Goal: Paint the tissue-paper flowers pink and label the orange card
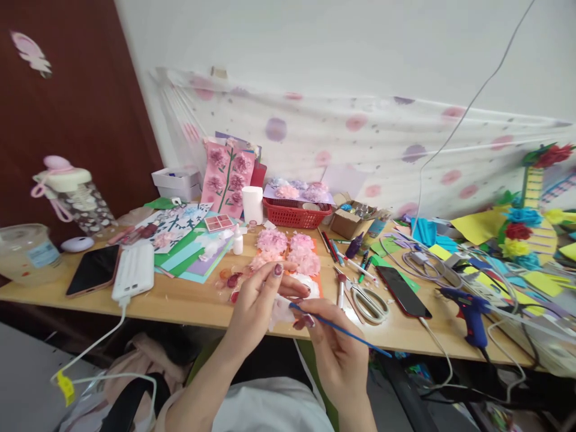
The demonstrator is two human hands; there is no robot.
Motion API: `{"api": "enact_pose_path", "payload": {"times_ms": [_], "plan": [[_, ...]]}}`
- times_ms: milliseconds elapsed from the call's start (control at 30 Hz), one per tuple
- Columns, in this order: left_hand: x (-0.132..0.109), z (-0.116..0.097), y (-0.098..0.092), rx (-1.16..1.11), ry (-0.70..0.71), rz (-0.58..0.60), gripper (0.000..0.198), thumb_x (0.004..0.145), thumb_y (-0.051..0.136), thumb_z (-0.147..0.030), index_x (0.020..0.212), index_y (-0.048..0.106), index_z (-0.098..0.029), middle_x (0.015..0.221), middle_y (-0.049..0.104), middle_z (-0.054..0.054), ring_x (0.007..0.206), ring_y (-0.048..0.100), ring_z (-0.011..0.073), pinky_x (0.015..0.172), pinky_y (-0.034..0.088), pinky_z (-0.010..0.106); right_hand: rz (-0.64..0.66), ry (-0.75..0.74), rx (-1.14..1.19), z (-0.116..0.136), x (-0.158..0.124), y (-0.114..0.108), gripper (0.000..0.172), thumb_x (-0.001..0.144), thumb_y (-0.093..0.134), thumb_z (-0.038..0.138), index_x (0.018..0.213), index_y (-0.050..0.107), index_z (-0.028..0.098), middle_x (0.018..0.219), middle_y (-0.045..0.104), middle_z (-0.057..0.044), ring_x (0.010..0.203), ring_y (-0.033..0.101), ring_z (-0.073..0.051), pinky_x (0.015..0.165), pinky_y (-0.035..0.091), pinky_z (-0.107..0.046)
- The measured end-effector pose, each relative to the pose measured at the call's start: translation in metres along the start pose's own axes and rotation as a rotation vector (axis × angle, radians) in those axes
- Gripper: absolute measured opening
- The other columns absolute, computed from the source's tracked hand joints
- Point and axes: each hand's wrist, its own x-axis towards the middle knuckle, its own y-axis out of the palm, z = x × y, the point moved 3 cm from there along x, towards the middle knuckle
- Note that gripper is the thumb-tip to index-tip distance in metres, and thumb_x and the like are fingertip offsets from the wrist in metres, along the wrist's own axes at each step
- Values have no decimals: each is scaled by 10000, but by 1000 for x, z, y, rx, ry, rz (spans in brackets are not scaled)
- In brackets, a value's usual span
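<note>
My right hand pinches a thin blue stick, which slants down to the right; its upper-left end meets a pale, thin sheet-like piece. Close beside it, my left hand has its thumb and fingers stretched out and apart. The pale piece lies by my left palm, partly hidden, and I cannot tell whether it is tissue or film. Just beyond my hands, pink ruffled flowers rest on an orange sheet. Scissors and a makeup brush lie to the right of them.
A small white bottle and a red basket stand farther back. On the right are a black phone, a blue glue gun and tangled cables. A power bank and another phone lie on the left.
</note>
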Motion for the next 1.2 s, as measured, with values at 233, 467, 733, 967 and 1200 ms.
{"api": "enact_pose_path", "payload": {"times_ms": [233,467,733,967,1200], "plan": [[-11,-6,6,388,99,108,405,995,413,-512,937,638,-179,446,451,-81,380,478,97,431,360,211,-57,-11,-88,-1,-1,1,236,923,611,160,688,598,184,600,544,22,522,485,-91,490,377,-208],[-7,-1,-5,690,251,11,182,925,558,-360,902,649,-205,667,665,-29,565,599,112,578,431,223,-2,178,-141,-10,-8,-10,364,899,661,386,597,672,183,458,578,14,385,503,-100,388,381,-200],[11,3,-46,765,139,-203,254,886,551,-449,916,645,-214,852,732,36,813,688,215,727,494,304,120,-119,-576,-6,2,-16,148,972,592,340,1028,656,219,734,758,-8,551,703,-146,538,546,-209],[10,2,-55,801,26,-195,327,897,501,-505,955,634,-213,688,678,10,482,577,167,495,429,278,238,-443,-683,2,10,-2,175,1010,437,117,988,590,199,780,745,-42,616,699,-142,558,506,-215],[6,8,-69,858,-76,-181,329,900,465,-482,998,601,-199,673,673,5,385,477,144,467,390,285,254,-389,-701,-6,1,7,137,1000,487,120,1005,609,182,763,718,-25,614,672,-140,555,452,-231]]}}
